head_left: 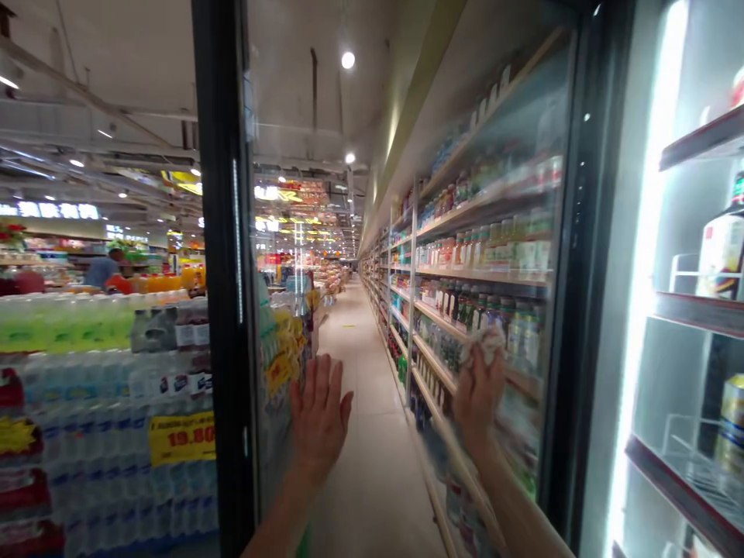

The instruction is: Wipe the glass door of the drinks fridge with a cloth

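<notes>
Forearms point(514, 496) outstretched, left hand point(319, 418) spread empty, right hand point(480, 391) clamped on cloth point(487, 341); glass door point(224, 294) could be swung by uneven pressure

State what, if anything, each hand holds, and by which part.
The right hand holds a crumpled whitish cloth by its near side; the spread left hand holds nothing.

Clear plastic bottles with blue marks point(116, 473) sit under bright green bottles point(63, 324). A yellow sign with red numbers point(182, 440) is in front. Far back is a person in blue point(101, 271). A long white light point(649, 232) shines near a dark bottle with a white label point(719, 248).
</notes>
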Demonstrator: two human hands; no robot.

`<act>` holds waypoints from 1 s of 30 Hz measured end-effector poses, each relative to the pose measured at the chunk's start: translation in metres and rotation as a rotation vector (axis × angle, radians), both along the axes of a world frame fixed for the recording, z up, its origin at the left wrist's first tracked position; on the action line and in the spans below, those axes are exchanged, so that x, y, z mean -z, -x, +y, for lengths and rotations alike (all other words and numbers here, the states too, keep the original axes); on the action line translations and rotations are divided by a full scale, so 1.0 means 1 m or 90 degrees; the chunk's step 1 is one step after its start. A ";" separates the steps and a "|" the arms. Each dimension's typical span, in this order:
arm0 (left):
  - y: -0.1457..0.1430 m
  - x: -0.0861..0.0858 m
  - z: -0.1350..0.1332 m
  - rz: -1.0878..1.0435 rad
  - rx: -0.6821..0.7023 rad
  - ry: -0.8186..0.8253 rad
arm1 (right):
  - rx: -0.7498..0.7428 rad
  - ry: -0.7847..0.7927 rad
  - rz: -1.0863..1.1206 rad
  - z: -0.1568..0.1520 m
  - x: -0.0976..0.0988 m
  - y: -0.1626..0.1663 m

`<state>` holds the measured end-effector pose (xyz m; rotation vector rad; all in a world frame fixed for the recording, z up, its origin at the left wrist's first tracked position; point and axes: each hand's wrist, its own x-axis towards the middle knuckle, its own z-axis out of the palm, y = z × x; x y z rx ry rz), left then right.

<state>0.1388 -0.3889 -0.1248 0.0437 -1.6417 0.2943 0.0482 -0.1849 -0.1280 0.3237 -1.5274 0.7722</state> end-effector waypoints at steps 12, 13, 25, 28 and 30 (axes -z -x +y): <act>0.001 0.001 0.000 -0.004 0.008 -0.004 | -0.036 -0.109 -0.001 -0.003 0.006 -0.006; 0.001 0.001 0.000 -0.002 0.008 -0.001 | -0.061 -0.198 0.007 -0.006 0.008 -0.008; 0.000 0.001 -0.001 -0.002 0.012 -0.008 | -0.070 -0.296 0.009 -0.014 0.011 -0.014; -0.001 0.002 -0.001 -0.007 0.009 -0.008 | -0.011 -0.065 -0.009 -0.003 0.013 -0.008; -0.001 0.001 0.000 -0.006 0.012 0.001 | -0.021 -0.057 -0.009 -0.002 0.016 -0.006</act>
